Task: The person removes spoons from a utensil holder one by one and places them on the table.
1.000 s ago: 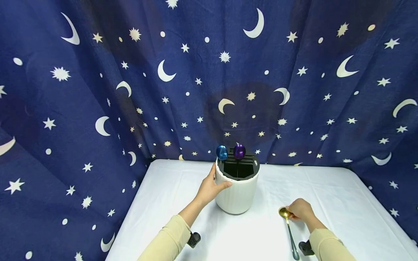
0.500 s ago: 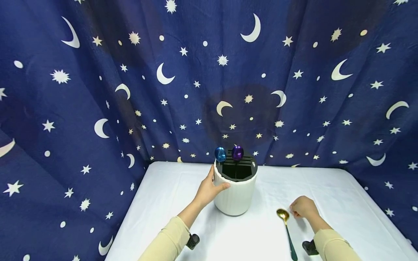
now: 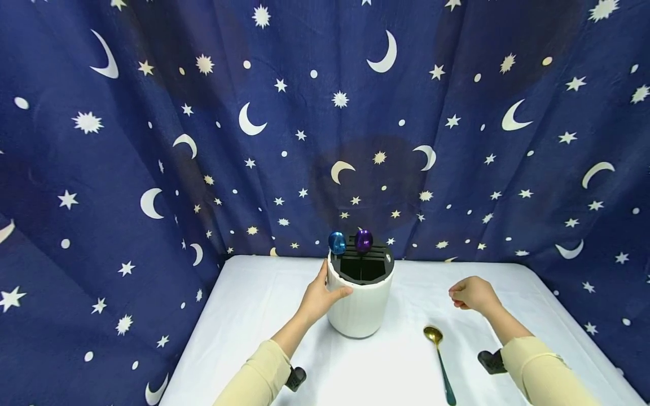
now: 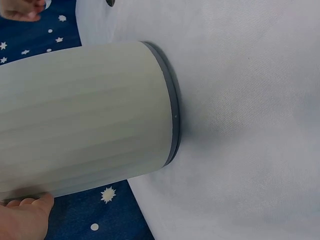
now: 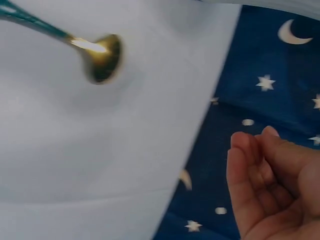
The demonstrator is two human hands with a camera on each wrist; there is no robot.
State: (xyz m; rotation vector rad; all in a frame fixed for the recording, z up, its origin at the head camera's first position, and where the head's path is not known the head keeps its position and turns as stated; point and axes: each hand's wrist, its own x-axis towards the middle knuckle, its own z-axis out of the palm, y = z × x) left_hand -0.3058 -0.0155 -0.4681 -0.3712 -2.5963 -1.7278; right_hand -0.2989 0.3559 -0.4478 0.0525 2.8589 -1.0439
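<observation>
A white round utensil holder (image 3: 359, 309) with a black slotted top stands upright on the table. My left hand (image 3: 319, 299) grips its left side near the rim, thumb across the front. In the left wrist view the holder's pale wall (image 4: 90, 115) fills the left half, and the fingers (image 4: 30, 215) lie along its edge. Blue (image 3: 337, 242) and purple (image 3: 363, 241) spoon heads stick up from the back slots. A spoon (image 3: 433, 334) with gold bowl and green handle lies right of the holder. Beyond it my right hand (image 3: 474, 294) hovers with fingers loosely bent, nothing between them (image 5: 270, 185).
White cloth covers the table (image 3: 274, 282). A dark blue curtain (image 3: 284, 186) with moons and stars hangs close behind the table and along its sides. Black wrist devices are strapped at both sleeves (image 3: 540, 366).
My right hand has let go of the spoon's bowl end, then moved up and away to the right. The spoon stays on the cloth. My left hand keeps its grip on the utensil holder.
</observation>
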